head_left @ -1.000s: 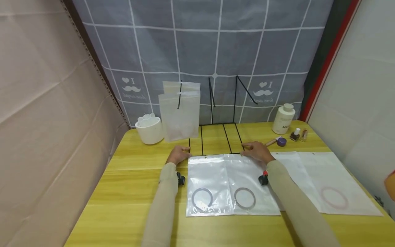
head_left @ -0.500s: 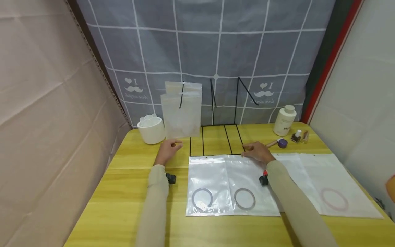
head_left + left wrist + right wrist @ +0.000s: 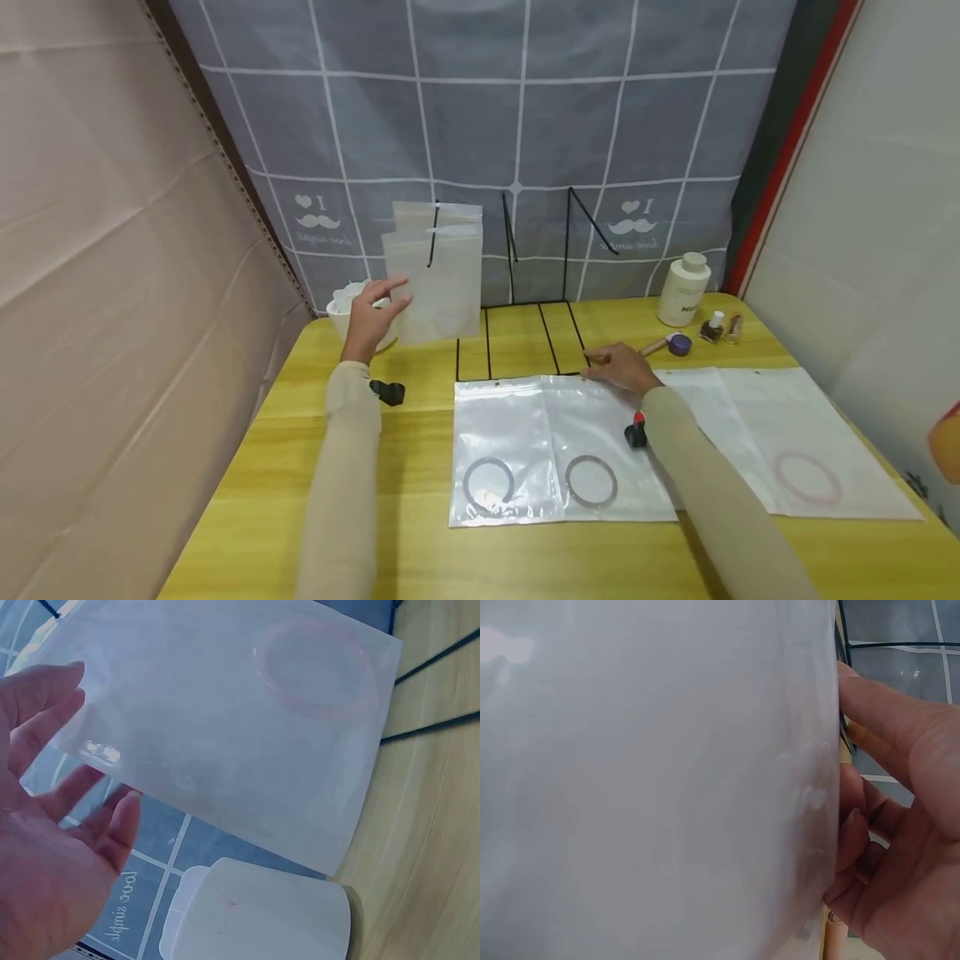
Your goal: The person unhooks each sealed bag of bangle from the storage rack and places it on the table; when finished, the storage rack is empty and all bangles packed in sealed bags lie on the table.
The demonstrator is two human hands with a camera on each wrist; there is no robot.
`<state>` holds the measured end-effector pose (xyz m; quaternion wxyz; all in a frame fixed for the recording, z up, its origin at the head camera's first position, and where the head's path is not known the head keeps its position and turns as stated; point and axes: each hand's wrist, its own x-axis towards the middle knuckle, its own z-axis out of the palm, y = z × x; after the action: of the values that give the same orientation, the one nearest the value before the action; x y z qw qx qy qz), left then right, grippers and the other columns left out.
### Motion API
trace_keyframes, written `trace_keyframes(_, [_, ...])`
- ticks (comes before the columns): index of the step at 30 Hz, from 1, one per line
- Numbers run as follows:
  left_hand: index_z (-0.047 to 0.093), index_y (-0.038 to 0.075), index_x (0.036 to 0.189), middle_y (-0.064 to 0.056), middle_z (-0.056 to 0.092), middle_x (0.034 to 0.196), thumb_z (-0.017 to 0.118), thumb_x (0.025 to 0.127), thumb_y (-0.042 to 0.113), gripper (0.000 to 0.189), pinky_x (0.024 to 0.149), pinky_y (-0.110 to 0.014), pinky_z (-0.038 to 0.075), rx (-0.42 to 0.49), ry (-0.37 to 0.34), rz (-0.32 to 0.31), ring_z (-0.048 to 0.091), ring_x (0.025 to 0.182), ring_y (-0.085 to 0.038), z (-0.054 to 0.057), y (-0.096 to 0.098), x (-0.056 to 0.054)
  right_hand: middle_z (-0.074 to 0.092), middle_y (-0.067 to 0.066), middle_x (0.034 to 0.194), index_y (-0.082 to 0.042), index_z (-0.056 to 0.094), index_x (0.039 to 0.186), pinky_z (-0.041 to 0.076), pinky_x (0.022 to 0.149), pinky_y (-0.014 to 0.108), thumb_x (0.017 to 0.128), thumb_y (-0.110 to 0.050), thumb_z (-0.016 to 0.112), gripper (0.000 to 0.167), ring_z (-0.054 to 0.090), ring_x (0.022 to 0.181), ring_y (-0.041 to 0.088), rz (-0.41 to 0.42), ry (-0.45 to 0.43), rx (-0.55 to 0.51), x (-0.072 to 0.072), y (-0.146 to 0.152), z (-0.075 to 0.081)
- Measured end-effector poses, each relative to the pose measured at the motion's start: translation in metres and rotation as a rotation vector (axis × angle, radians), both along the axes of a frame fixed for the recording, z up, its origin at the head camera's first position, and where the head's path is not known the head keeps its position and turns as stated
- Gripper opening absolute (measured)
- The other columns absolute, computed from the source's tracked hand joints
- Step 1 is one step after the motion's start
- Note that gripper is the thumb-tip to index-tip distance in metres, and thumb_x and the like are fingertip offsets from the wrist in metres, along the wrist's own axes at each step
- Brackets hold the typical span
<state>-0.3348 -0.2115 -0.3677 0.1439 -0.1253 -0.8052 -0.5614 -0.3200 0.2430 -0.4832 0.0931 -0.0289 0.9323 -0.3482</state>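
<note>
So the person's left hand is up by the hanging bags, which dangle from the leftmost prong of a black wire rack at the back of the table. Its fingers and thumb are loose and parted right at the left edge of the front bag; can't tell if they actually touch the plastic. From that wrist's view there's a pale pinkish ring low inside the bag. A white cup sits just beside, partly hidden behind the hand. The right hand is down low, fingers bent at the rack's front corner and the top edge of the clear bags lying flat in front of it. Honestly can't tell whether it's pinching the wire, the plastic or neither. Those clear bags sit side by side, with a greyish ring near the bottom of each. Over to the right, partly behind the right sleeve, lie some white bags, the outer one showing a faint pink ring. Behind them, near the table's back right corner, stand a white bottle and a small dark bottle with a white cap, plus a purple-lidded thing.
</note>
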Motion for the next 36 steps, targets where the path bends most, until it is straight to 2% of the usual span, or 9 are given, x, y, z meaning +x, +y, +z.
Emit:
trace_keyframes(5, [0.062, 0.005, 0.138, -0.015, 0.054, 0.148, 0.068, 0.097, 0.012, 0.042, 0.116, -0.054, 0.032, -0.021, 0.006, -0.058, 0.043, 0.14, -0.03, 0.021, 0.013, 0.015, 0.064, 0.019, 0.13, -0.018, 0.06, 0.142, 0.047, 0.089, 0.047, 0.088, -0.046, 0.076, 0.063, 0.058, 0.107, 0.029, 0.0, 0.002, 0.017, 0.0, -0.002, 0.001])
trace_keyframes(9, [0.059, 0.003, 0.14, -0.016, 0.055, 0.146, 0.067, 0.097, 0.008, 0.044, 0.088, -0.036, 0.047, -0.063, 0.038, -0.061, 0.056, 0.09, -0.02, 0.028, 0.021, 0.019, 0.064, 0.019, 0.131, -0.019, 0.06, 0.143, 0.047, 0.091, 0.047, 0.089, -0.044, 0.077, 0.062, 0.058, 0.108, 0.029, -0.007, -0.006, 0.001, 0.002, -0.003, 0.004])
trace_keyframes(12, [0.059, 0.008, 0.142, -0.017, 0.067, 0.107, 0.068, 0.096, 0.007, 0.047, 0.061, -0.027, 0.036, -0.049, 0.044, -0.048, 0.033, 0.059, -0.014, 0.025, 0.023, 0.015, 0.063, 0.019, 0.133, -0.018, 0.06, 0.143, 0.047, 0.092, 0.048, 0.088, -0.044, 0.077, 0.062, 0.058, 0.109, 0.03, -0.007, -0.013, -0.004, 0.002, -0.004, 0.005])
trace_keyframes(14, [0.059, 0.014, 0.143, -0.008, 0.055, 0.076, 0.069, 0.096, 0.009, 0.048, 0.053, -0.023, 0.032, -0.035, 0.059, -0.026, 0.028, 0.053, -0.011, 0.018, 0.023, 0.007, 0.063, 0.018, 0.132, -0.019, 0.06, 0.143, 0.046, 0.092, 0.048, 0.088, -0.044, 0.077, 0.062, 0.057, 0.108, 0.03, -0.011, -0.019, -0.005, 0.002, -0.004, 0.006])
trace_keyframes(17, [0.061, 0.019, 0.142, 0.0, 0.033, 0.06, 0.071, 0.095, 0.011, 0.049, 0.05, -0.023, 0.029, -0.021, 0.102, 0.016, 0.028, 0.052, -0.011, 0.008, 0.023, -0.004, 0.064, 0.018, 0.131, -0.019, 0.06, 0.142, 0.046, 0.091, 0.047, 0.088, -0.045, 0.077, 0.063, 0.058, 0.107, 0.029, -0.012, -0.019, 0.002, 0.002, -0.005, 0.006])
trace_keyframes(26, [0.067, 0.017, 0.135, -0.01, 0.054, 0.079, 0.073, 0.092, 0.007, 0.044, 0.05, -0.019, 0.031, 0.068, 0.167, 0.058, 0.032, 0.056, -0.01, -0.004, 0.025, -0.013, 0.062, 0.017, 0.135, -0.021, 0.06, 0.143, 0.046, 0.092, 0.048, 0.087, -0.048, 0.077, 0.065, 0.057, 0.11, 0.029, -0.016, -0.031, 0.0, 0.001, -0.004, 0.0])
trace_keyframes(30, [0.068, 0.016, 0.134, -0.015, 0.069, 0.111, 0.072, 0.093, 0.003, 0.044, 0.052, -0.017, 0.035, 0.068, 0.168, 0.062, 0.034, 0.058, -0.008, -0.003, 0.025, -0.01, 0.065, 0.016, 0.129, -0.02, 0.06, 0.142, 0.045, 0.086, 0.044, 0.087, -0.048, 0.077, 0.065, 0.056, 0.102, 0.027, -0.02, -0.023, 0.005, 0.001, -0.004, 0.0])
trace_keyframes(33, [0.068, 0.017, 0.135, -0.011, 0.067, 0.13, 0.071, 0.093, 0.001, 0.045, 0.055, -0.015, 0.04, 0.067, 0.154, 0.055, 0.039, 0.061, -0.008, -0.002, 0.025, -0.006, 0.066, 0.016, 0.127, -0.019, 0.06, 0.142, 0.045, 0.084, 0.042, 0.087, -0.047, 0.077, 0.064, 0.056, 0.1, 0.026, -0.018, -0.012, 0.01, 0.001, -0.004, 0.001])
trace_keyframes(36, [0.068, 0.017, 0.135, -0.015, 0.067, 0.124, 0.07, 0.093, 0.0, 0.045, 0.057, -0.014, 0.044, 0.065, 0.136, 0.045, 0.046, 0.064, -0.008, 0.0, 0.024, -0.001, 0.064, 0.017, 0.132, -0.019, 0.06, 0.142, 0.045, 0.086, 0.043, 0.087, -0.047, 0.077, 0.064, 0.058, 0.104, 0.027, -0.013, -0.005, 0.016, 0.0, -0.003, 0.002])
